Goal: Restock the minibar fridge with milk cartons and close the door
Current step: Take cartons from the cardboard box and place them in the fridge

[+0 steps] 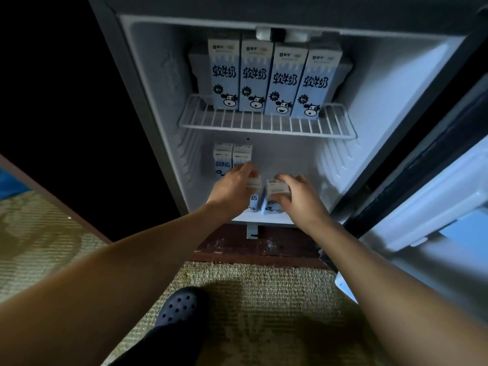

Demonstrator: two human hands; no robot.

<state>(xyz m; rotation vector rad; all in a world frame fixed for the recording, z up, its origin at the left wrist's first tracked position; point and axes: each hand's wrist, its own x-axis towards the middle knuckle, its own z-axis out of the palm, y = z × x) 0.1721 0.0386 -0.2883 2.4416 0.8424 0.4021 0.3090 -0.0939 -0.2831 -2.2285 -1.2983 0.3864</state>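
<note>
Four shelf cartons [269, 77] and a back pair [224, 158] are stocked, the left grip [232, 190] curls round the left carton [254, 200], the right carton [276, 191] sits clasped in the right grip [298, 196], both low in the fridge [383, 114], leaving placing them and shutting the open door [435, 194].

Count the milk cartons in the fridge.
8. Four shelf cartons stand on the wire shelf; two back cartons lower left; the left hand and right hand each grip one front carton. Hands may hide more.

Blue milk cartons [254, 75] upright, fridge door [449, 188] open
</note>
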